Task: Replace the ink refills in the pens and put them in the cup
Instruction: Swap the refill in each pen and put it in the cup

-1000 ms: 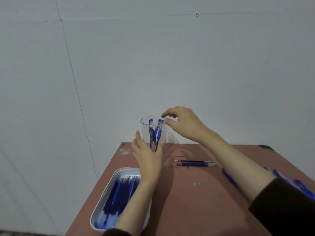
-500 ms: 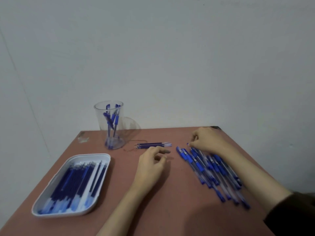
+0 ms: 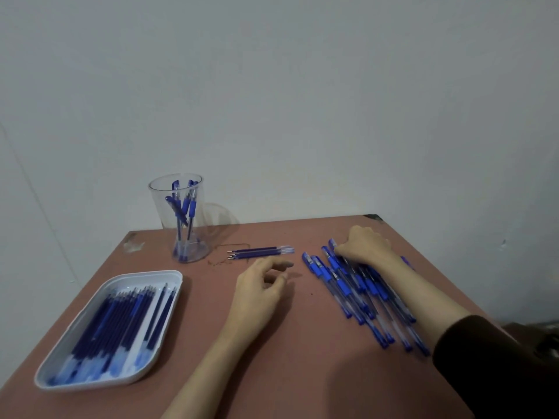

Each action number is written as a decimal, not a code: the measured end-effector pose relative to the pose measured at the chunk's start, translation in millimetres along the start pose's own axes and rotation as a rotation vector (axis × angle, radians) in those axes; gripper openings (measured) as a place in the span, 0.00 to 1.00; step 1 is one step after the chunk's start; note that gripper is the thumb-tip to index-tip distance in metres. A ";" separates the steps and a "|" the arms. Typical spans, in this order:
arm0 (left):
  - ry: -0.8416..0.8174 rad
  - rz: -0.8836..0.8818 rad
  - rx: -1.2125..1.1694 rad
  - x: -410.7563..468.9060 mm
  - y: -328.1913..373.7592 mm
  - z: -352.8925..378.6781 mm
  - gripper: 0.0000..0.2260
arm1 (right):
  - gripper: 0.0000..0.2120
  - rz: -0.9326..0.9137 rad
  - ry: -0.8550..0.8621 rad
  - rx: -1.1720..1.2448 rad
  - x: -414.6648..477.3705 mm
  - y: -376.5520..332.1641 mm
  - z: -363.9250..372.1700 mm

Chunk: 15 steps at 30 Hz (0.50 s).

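Right hand (image 3: 364,246) curls onto the pens (image 3: 341,287), grip unclear; left hand (image 3: 260,285) hangs loose, empty; a careless pull could scatter them

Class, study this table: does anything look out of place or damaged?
Yes. A few loose refills lie on the table beside the cup, outside the tray, and the table's far left corner looks chipped.
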<state>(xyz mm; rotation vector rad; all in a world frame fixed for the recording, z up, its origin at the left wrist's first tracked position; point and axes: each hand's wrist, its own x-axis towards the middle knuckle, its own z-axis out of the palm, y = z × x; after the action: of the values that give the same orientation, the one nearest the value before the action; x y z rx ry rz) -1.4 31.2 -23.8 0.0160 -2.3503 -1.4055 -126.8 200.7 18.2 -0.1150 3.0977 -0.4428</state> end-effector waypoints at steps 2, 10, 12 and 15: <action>0.007 -0.004 -0.006 0.9 0.0 -1.4 0.10 | 0.19 0.007 0.036 0.037 -2.8 -2.7 -5.0; 0.154 0.008 -0.121 8.3 -8.4 -28.2 0.15 | 0.06 -0.430 0.080 0.429 -37.9 -52.8 -22.9; 0.240 0.071 -0.046 6.7 -14.7 -36.9 0.19 | 0.08 -0.533 0.054 0.413 -49.8 -69.0 -12.2; 0.299 0.166 0.093 3.1 -22.2 -46.7 0.21 | 0.08 -0.601 0.083 0.363 -60.8 -83.7 15.6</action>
<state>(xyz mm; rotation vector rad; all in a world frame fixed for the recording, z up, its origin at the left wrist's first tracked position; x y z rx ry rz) 7.5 -19.8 -22.2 0.0526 -2.1150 -1.1289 -59.8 120.8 26.7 -1.0487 2.9361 -1.0254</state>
